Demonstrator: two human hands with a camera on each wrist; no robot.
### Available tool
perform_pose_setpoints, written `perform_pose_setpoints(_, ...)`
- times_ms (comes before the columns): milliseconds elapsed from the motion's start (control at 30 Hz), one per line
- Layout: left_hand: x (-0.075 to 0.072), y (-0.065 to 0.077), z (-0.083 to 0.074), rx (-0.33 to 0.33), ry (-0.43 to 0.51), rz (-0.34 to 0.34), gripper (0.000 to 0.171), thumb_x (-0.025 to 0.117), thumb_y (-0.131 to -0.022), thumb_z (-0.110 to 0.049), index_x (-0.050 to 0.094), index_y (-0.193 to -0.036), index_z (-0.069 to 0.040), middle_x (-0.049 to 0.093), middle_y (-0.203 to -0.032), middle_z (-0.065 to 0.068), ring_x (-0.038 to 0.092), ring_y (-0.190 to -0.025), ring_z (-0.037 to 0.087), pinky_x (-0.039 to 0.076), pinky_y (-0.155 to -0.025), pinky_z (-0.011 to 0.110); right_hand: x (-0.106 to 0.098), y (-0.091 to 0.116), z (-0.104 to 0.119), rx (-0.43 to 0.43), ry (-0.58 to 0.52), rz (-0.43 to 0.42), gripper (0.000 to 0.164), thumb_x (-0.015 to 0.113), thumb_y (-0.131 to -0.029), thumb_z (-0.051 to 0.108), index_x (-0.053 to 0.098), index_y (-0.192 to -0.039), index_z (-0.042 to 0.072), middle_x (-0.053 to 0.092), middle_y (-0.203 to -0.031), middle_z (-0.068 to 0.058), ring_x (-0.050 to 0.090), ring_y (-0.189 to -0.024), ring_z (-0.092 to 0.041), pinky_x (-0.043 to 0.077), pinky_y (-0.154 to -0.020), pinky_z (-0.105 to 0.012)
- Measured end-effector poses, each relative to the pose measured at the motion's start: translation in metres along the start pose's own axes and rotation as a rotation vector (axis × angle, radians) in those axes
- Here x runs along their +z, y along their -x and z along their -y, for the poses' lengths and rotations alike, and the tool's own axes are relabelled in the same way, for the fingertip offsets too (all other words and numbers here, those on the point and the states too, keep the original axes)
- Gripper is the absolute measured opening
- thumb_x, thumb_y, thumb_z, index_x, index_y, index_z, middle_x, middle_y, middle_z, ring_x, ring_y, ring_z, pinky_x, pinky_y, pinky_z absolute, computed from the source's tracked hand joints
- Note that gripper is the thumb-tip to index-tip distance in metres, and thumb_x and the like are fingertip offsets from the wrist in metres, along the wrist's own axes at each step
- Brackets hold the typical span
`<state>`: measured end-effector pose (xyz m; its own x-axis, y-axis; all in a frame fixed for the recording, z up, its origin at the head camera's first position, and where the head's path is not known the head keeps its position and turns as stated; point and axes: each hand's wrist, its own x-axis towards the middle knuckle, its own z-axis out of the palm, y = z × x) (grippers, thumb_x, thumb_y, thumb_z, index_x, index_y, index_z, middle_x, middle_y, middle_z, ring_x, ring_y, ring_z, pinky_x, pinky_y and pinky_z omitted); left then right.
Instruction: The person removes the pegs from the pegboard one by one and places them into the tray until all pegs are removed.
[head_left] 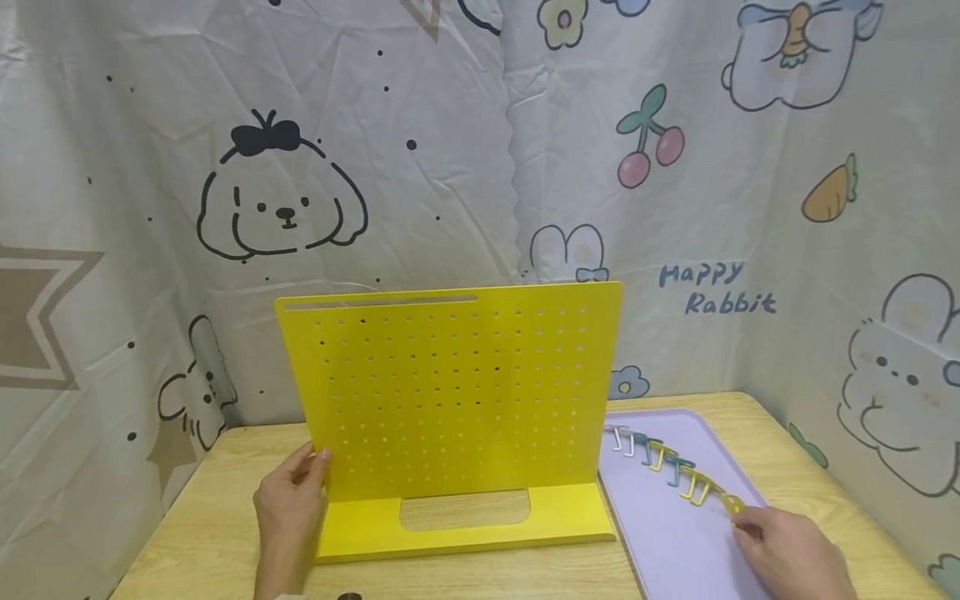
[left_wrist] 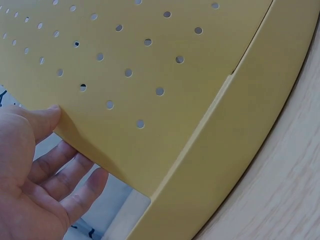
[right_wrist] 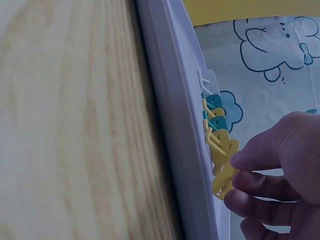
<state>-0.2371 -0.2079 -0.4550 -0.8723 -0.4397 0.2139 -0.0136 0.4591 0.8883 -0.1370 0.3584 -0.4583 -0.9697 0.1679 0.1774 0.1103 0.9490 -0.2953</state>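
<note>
A yellow pegboard (head_left: 457, 333) with rows of small holes stands upright on its yellow base (head_left: 465, 542). My left hand (head_left: 292, 500) holds the board's left edge low down; in the left wrist view the thumb lies on the front face and the fingers are behind the edge. Over the lilac tray (head_left: 675, 550), my right hand (head_left: 795, 554) pinches a yellow hook (head_left: 731, 503) between thumb and fingers. Beyond it a line of pegboard hooks in yellow (head_left: 697, 487), teal (head_left: 678, 464) and white (head_left: 621, 435) runs along the tray.
A light wood table (head_left: 202, 508) carries the board and the tray, which sits close to the board's right side. A patterned cloth (head_left: 435, 167) hangs behind and at both sides. Part of a small dark object (head_left: 349, 596) shows at the table's front.
</note>
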Motion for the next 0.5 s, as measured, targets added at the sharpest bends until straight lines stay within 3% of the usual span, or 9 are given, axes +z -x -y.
perform_pose_setpoints(267, -0.002, 0.003, 0.004, -0.035, 0.020, 0.038, 0.052, 0.059, -0.101, -0.041, 0.057, -0.141, -0.007, 0.068, -0.117, 0.014, 0.064, -0.104, 0.032, 0.051, -0.088, 0.051, 0.010, -0.014, 0.000, -0.032, 0.035, 0.042, 0.014, 0.071, -0.084, 0.016, 0.076, -0.095, 0.009, 0.071, -0.093, -0.017, 0.065, -0.087, -0.046, 0.049, -0.060, -0.061)
perform_pose_setpoints(500, -0.001, 0.001, 0.003, -0.016, 0.020, 0.014, 0.052, 0.060, -0.100, -0.041, 0.059, -0.140, -0.008, 0.070, -0.115, 0.013, 0.065, -0.101, 0.031, 0.051, -0.087, 0.050, 0.016, -0.019, 0.003, -0.030, 0.053, 0.065, 0.017, 0.074, -0.085, 0.017, 0.076, -0.098, 0.006, 0.071, -0.089, -0.014, 0.065, -0.084, -0.042, 0.050, -0.061, -0.057)
